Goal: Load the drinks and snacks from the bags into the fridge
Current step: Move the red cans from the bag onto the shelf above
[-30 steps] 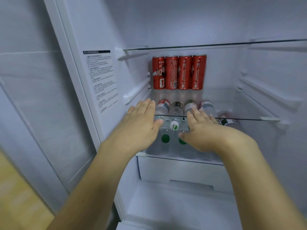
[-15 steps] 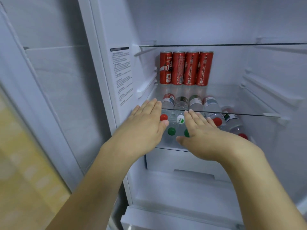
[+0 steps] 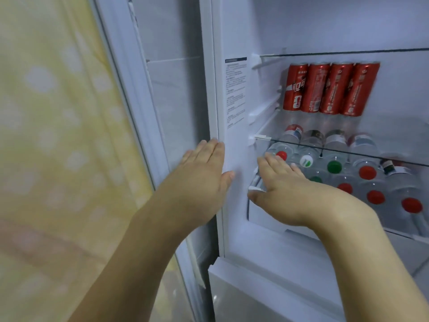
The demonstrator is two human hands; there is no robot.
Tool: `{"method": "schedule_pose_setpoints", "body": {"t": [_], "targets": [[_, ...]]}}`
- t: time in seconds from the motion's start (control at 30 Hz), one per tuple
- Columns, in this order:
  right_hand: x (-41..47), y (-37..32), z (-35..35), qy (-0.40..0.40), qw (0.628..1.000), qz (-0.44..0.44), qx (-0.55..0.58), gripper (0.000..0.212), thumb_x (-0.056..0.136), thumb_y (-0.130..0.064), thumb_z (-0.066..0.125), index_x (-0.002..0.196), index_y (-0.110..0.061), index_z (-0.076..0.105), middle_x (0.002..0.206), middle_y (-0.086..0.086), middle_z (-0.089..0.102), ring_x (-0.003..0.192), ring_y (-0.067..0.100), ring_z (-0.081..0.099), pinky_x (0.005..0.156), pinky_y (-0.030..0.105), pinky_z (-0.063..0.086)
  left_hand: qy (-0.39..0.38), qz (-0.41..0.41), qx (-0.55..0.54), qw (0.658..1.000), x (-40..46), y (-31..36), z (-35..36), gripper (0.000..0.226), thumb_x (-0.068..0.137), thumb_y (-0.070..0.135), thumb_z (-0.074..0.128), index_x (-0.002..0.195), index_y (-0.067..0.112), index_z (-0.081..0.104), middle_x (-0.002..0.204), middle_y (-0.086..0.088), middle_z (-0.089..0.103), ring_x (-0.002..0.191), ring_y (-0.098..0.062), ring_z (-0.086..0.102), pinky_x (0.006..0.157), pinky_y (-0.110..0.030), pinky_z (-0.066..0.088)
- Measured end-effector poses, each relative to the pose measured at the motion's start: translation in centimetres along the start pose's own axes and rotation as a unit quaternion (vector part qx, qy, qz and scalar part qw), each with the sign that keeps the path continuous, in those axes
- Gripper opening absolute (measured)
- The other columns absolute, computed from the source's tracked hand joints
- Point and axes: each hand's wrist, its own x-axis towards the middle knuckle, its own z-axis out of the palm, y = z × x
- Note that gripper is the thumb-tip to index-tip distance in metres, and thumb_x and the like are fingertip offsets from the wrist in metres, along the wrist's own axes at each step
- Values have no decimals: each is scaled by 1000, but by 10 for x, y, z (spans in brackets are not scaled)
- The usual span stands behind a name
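Observation:
The open fridge point(image 3: 234, 205) fills the right of the view. Several red cans point(image 3: 325, 89) stand in a row at the back of a glass shelf point(image 3: 394, 159). Below it, several clear water bottles point(image 3: 369, 180) lie on their sides with red, green and white caps facing me. My left hand point(image 3: 204, 177) is flat and empty, fingers together, in front of the fridge's left front edge. My right hand point(image 3: 285, 191) is flat and empty, just in front of the leftmost bottles. No bags are in view.
The open fridge door point(image 3: 162, 101) stands to the left of the fridge body. A yellow patterned cloth point(image 3: 53, 135) covers the far left. A white drawer front point(image 3: 260, 217) sits under the bottle shelf. A text label point(image 3: 235, 94) is on the fridge's inner left wall.
The view has swung left, so the fridge contents sit further right. Both hands have drawn back from the bottles and shifted left; the left hand is now at the fridge's front edge.

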Motion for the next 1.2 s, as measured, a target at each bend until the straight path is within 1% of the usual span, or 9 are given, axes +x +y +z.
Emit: {"method": "schedule_pose_setpoints", "body": {"t": [0.1, 0.27, 0.43, 0.6, 0.7, 0.87, 1.07, 1.2], "targets": [[-3, -19, 2, -4, 999, -39, -6, 74, 105, -42, 29, 154, -17, -19, 160, 2, -27, 148, 18, -22, 118, 33, -12, -5, -45, 8, 999, -26, -11, -3, 64, 107, 42, 24, 159, 16, -3, 167, 0, -6, 153, -12, -8, 121, -28, -7], [-9, -59, 7, -13, 994, -109, -19, 73, 105, -44, 29, 154, -19, -19, 160, 1, -27, 148, 18, -22, 117, 33, -11, 11, -115, 22, 993, -66, -31, -18, 64, 107, 43, 24, 159, 15, -2, 167, 0, -6, 153, -12, -8, 121, -30, -5], [-16, -99, 10, -27, 985, -168, -16, 73, 105, -41, 29, 153, -17, -20, 160, 1, -27, 148, 16, -23, 118, 32, -12, 6, -156, 54, 986, -103, -50, -34, 65, 107, 43, 23, 159, 14, -4, 167, -1, -7, 153, -14, -9, 121, -31, -5], [-14, -140, 21, -24, 977, -213, -18, 76, 104, -43, 32, 153, -17, -21, 159, 0, -28, 148, 17, -23, 117, 33, -11, 7, -201, 69, 977, -135, -67, -43, 66, 106, 44, 22, 159, 14, -4, 167, -1, -7, 153, -14, -8, 122, -32, -4], [-12, -160, 26, -30, 969, -243, -27, 77, 104, -44, 33, 154, -17, -19, 160, 0, -26, 148, 18, -21, 118, 35, -9, -4, -243, 72, 967, -155, -74, -48, 66, 106, 46, 20, 158, 16, -7, 167, 1, -11, 153, -13, -11, 121, -29, -6], [-10, -190, 27, -41, 948, -310, -58, 74, 104, -44, 29, 153, -17, -20, 159, -1, -29, 148, 16, -23, 118, 34, -11, -2, -311, 92, 946, -183, -78, -53, 66, 106, 46, 18, 158, 17, -10, 166, 1, -15, 152, -12, -13, 121, -28, -8], [-13, -208, 35, -55, 926, -364, -84, 74, 105, -43, 29, 153, -16, -21, 159, 1, -30, 147, 15, -24, 120, 34, -12, -15, -364, 92, 927, -206, -76, -53, 65, 107, 45, 17, 157, 18, -13, 165, 2, -19, 152, -10, -15, 119, -27, -9], [-19, -220, 39, -58, 912, -396, -90, 75, 105, -43, 30, 153, -15, -19, 159, 1, -29, 148, 15, -23, 120, 34, -12, -2, -402, 81, 912, -223, -72, -58, 64, 107, 46, 16, 157, 19, -13, 165, 4, -20, 151, -9, -16, 118, -24, -11]]}}
